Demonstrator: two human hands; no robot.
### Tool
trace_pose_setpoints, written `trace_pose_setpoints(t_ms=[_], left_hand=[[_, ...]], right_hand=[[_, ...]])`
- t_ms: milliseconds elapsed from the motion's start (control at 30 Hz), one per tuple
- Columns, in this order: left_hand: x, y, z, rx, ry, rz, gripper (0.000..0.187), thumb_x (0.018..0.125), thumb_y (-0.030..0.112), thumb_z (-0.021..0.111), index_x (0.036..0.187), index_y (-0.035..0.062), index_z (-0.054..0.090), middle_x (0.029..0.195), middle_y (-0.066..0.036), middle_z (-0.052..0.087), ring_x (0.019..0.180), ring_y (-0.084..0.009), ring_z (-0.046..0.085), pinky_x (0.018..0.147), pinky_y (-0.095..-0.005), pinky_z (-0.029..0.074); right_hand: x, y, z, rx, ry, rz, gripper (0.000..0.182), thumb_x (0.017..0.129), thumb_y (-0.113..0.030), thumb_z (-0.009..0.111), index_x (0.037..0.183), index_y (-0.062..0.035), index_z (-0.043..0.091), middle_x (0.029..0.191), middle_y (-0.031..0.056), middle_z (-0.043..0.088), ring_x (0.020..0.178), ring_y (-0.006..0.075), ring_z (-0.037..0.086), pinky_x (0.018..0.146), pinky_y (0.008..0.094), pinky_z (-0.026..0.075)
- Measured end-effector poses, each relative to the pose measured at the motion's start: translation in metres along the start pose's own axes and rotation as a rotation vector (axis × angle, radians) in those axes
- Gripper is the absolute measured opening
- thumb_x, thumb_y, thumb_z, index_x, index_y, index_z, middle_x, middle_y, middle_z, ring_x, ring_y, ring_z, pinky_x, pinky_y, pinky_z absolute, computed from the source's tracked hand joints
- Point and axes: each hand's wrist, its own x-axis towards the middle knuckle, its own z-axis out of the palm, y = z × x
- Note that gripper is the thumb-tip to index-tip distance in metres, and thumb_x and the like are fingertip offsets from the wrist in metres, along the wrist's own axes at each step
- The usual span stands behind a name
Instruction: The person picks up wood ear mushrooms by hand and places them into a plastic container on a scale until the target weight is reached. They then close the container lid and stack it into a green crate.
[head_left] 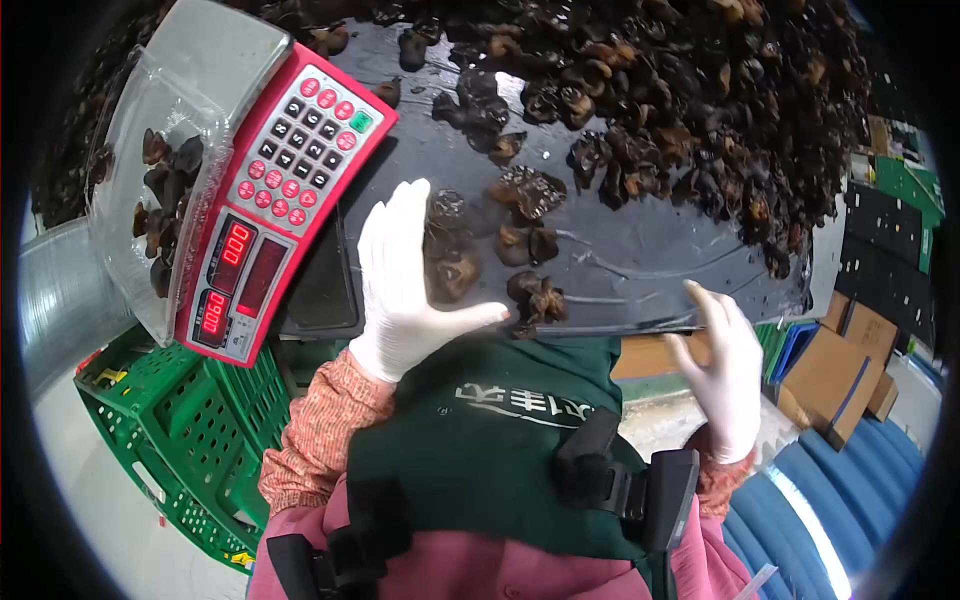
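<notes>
My left hand [410, 285], in a white glove, has its thumb spread from its fingers beside a few dark, wet pieces [452, 245] on the dark work surface [640, 260]; nothing is held. To the right, over the front edge of the surface, my gloved right hand [725, 370] is empty with thumb and fingers apart. Between the hands lie several loose brown pieces [537, 298]. Left of my left hand stands a red scale [290, 190] with lit red digits. A clear plastic tray [130, 190] holding several dark pieces rests on the scale's pan.
A large heap of dark pieces [680, 90] covers the back of the surface. Green crates [190, 430] stand at the lower left. Cardboard boxes [840, 365] and blue rolls or padding [840, 500] are at the right.
</notes>
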Motion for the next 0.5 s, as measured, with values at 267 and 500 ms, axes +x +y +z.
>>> trace_pose_setpoints(t_ms=[267,500], left_hand=[[0.000,0.004,0.000,0.085,-0.039,0.107,0.138,0.058,0.060,0.093,0.158,-0.0094,0.027,0.162,-0.028,0.036,0.150,-0.0449,0.036,0.124,-0.0587,0.022],[-0.002,-0.001,0.007,0.079,0.011,0.044,0.103,0.069,0.025,0.091,0.154,-0.0032,0.040,0.152,-0.023,0.049,0.141,-0.0402,0.048,0.123,-0.0575,0.026]], right_hand=[[0.046,-0.095,0.099,0.689,0.022,-0.303,0.046,0.090,-0.009,0.069,0.134,-0.0034,0.056,0.113,0.0178,0.062,0.095,0.0367,0.068,0.078,0.0410,0.057],[0.089,-0.087,0.083,0.508,0.354,-0.422,0.041,0.087,-0.010,0.074,0.127,-0.0046,0.064,0.116,0.0162,0.064,0.098,0.0322,0.068,0.082,0.0409,0.057]])
